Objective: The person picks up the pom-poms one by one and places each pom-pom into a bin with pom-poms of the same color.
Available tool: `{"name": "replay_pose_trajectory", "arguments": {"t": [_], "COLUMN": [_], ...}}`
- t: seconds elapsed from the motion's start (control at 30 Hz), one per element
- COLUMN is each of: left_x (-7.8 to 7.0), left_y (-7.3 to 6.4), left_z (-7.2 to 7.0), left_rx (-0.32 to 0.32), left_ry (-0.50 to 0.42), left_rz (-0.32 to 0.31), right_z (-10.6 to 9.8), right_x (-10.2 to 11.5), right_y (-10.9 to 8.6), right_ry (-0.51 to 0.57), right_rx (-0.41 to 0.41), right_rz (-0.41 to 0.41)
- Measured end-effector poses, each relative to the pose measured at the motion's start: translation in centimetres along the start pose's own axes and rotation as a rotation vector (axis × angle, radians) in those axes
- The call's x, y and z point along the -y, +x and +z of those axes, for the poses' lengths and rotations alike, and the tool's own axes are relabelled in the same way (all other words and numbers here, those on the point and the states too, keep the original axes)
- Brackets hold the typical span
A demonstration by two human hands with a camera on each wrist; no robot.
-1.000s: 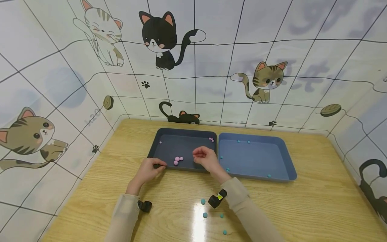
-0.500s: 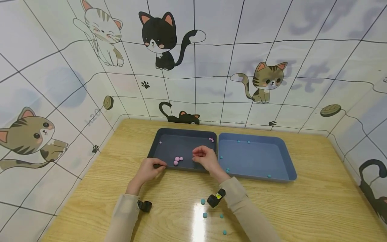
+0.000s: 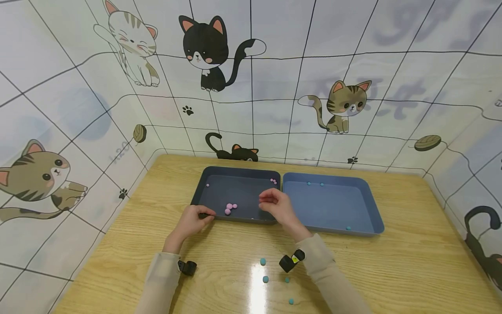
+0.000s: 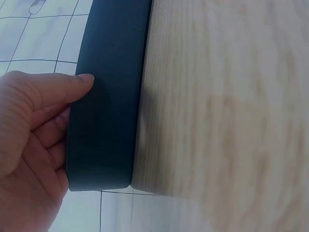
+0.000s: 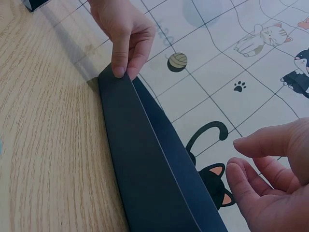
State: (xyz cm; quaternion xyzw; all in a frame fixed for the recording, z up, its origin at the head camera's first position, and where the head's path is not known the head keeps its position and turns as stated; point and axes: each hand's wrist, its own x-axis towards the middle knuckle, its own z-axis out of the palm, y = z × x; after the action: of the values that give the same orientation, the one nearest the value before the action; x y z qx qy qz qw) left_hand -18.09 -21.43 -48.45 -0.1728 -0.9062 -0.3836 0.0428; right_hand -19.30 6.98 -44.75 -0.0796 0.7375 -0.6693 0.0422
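Note:
My left hand [image 3: 191, 221] holds the near left edge of a dark tray [image 3: 243, 188]. In the left wrist view its thumb [image 4: 77, 87] lies on the outer wall, with the other fingers behind the rim. Over the tray's right part hovers my right hand [image 3: 277, 207], fingers loosely bent. A gap shows between thumb and fingertips in the right wrist view, and nothing is seen in it. Pink balls [image 3: 229, 206] of differing sizes touch one another inside the dark tray. Smaller pink balls [image 3: 273, 181] sit in its far right corner, and a single one [image 3: 208, 185] lies far left.
A blue tray [image 3: 325, 203] stands right beside the dark one, with a few small teal balls [image 3: 322, 184] in it. Several loose teal balls [image 3: 266, 279] lie on the wooden table [image 3: 415, 244] in front. A cat-patterned sheet [image 3: 274, 87] rises behind and at both sides.
My right hand has shifted slightly right, now covering the blue tray's left side and its teal balls. A tiny pale speck shows by the dark tray's near wall. My left hand stays put.

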Motion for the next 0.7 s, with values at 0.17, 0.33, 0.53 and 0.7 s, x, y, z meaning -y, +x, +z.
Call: {"name": "replay_pose_trajectory", "arguments": {"t": [0.17,0.33,0.53,0.7], "left_x": [-0.2,-0.3,-0.7,-1.3], "left_y": [0.0,0.0,-0.1,-0.2], "left_z": [-0.1,0.0,0.4,0.9], "left_rx": [-0.002,-0.023,-0.086,-0.126], "left_ry": [-0.002,-0.026,-0.067,-0.117], "left_rz": [0.016,0.055,0.140,0.182], "right_z": [-1.1,-2.4,-4.1,-5.5], "right_x": [0.3,0.3,0.7,0.6], "right_y": [-0.7,-1.4,-2.4,-3.3], "right_ry": [-0.022,-0.060,-0.105,-0.154], "right_rx": [0.008,0.017,0.027,0.016], "right_rz": [-0.001,-0.034,-0.069,-0.106]}}
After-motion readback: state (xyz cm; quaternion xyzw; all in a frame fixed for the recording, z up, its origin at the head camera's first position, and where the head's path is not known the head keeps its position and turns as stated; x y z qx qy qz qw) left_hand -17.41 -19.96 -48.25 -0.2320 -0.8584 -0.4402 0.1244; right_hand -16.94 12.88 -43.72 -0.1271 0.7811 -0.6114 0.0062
